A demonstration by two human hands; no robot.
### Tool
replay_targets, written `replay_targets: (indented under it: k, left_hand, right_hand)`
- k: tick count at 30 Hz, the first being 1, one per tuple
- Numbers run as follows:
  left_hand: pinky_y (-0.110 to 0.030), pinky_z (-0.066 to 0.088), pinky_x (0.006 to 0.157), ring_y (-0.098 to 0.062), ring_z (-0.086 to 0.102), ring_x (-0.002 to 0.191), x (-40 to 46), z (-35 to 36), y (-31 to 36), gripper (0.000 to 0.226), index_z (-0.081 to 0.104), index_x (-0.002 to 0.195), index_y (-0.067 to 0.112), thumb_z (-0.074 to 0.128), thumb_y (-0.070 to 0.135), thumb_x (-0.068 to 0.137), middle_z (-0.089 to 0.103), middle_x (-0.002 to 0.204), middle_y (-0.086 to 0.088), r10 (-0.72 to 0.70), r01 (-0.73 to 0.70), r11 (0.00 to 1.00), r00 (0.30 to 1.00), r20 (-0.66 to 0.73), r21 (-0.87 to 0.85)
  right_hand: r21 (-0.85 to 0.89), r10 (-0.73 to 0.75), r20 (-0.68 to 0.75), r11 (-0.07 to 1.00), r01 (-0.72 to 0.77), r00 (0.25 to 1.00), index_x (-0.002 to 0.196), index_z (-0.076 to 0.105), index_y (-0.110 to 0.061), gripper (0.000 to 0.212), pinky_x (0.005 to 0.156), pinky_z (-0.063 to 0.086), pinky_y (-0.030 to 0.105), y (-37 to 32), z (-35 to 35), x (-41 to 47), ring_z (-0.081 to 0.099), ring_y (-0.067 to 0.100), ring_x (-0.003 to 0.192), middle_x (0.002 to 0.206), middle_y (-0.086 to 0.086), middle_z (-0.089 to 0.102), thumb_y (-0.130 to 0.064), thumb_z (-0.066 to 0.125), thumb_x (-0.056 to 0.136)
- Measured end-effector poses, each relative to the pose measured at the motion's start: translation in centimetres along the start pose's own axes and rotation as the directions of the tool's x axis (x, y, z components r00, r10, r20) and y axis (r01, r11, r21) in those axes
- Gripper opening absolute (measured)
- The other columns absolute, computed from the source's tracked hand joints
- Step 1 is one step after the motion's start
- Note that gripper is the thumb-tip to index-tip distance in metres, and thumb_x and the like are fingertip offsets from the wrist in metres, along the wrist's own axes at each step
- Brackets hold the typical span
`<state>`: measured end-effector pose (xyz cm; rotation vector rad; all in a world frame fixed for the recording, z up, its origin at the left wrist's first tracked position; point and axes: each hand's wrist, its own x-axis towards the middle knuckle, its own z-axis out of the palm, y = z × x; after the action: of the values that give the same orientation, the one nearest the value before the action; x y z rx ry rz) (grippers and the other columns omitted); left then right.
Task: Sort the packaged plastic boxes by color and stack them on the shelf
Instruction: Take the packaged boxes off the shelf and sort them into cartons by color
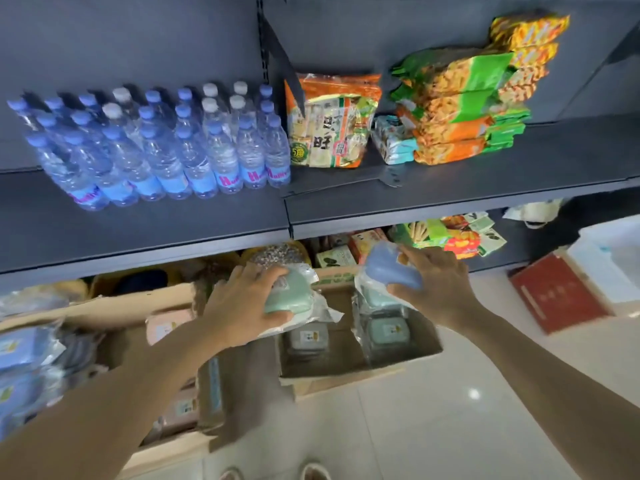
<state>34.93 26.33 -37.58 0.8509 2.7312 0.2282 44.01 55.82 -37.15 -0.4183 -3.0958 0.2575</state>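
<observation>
Left hand [242,299] grips green box [289,294], right hand [440,282] blue box [391,268]: light, rigid, slippery wrap; hold by sides.

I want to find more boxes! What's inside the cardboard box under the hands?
Inside the cardboard box lie wrapped green boxes and a greyish one. The left hand and its green box cover part of it, so anything beneath stays hidden.

Left hand [242,299] and right hand [436,282] both curled, gripping.
</observation>
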Motion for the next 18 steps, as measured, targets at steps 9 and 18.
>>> replay_targets:
  k: [9,18]
  left_hand:
    - [-0.034,0.043,0.086,-0.018,0.043,0.118,8.8,6.9,7.7,0.073,0.03,0.135,0.039,0.064,0.057,0.073,0.043,0.128,0.004,0.193,-0.187,0.981,0.974,0.116,-0.054]
    - [-0.034,0.044,0.088,-0.019,0.04,0.118,17.5,20.5,13.8,0.077,0.034,0.132,0.03,0.071,0.037,0.064,0.04,0.125,0.0,0.293,-0.25,0.95,0.919,0.263,-0.185]
  right_hand:
    - [0.065,0.303,-0.045,0.952,-0.3,0.952,0.131,0.051,-0.026,0.073,0.088,0.037,0.044,8.8,3.4,-1.4,0.048,0.038,0.106,0.118,0.014,0.054,-0.065,0.05,0.07]
    - [0.178,0.485,-0.025,0.863,-0.474,0.874,0.136,0.044,-0.03,0.064,0.086,0.022,0.031,14.5,11.0,-0.9,0.04,0.027,0.114,0.125,0.004,0.048,-0.048,0.068,0.079]
